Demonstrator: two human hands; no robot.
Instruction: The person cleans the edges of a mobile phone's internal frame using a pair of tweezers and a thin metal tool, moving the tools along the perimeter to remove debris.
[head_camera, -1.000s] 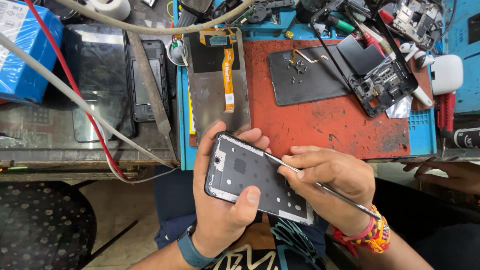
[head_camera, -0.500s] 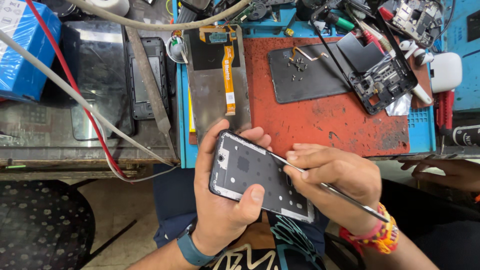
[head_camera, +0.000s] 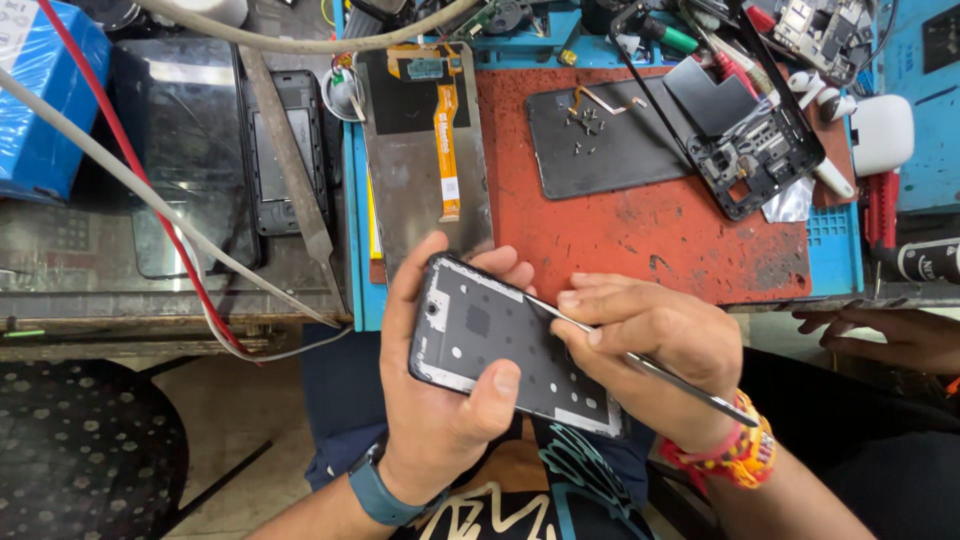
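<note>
My left hand (head_camera: 440, 400) grips a dark grey phone frame (head_camera: 500, 345) from below, thumb on its lower edge, held over my lap in front of the bench. My right hand (head_camera: 650, 345) pinches thin metal tweezers (head_camera: 640, 362), whose tip touches the frame's upper right edge. A blue watch band sits on my left wrist and coloured thread bands on my right wrist.
On the red mat (head_camera: 640, 220) lie a phone display panel with an orange flex cable (head_camera: 425, 150), a black back plate with small screws (head_camera: 600, 135) and an opened phone body (head_camera: 760, 160). Another person's hand (head_camera: 880, 335) rests at the right. A blue box (head_camera: 45, 100) and cables lie left.
The phone frame and both hands have shifted slightly right and down in view; the tweezers tip stays at the frame's upper edge.
</note>
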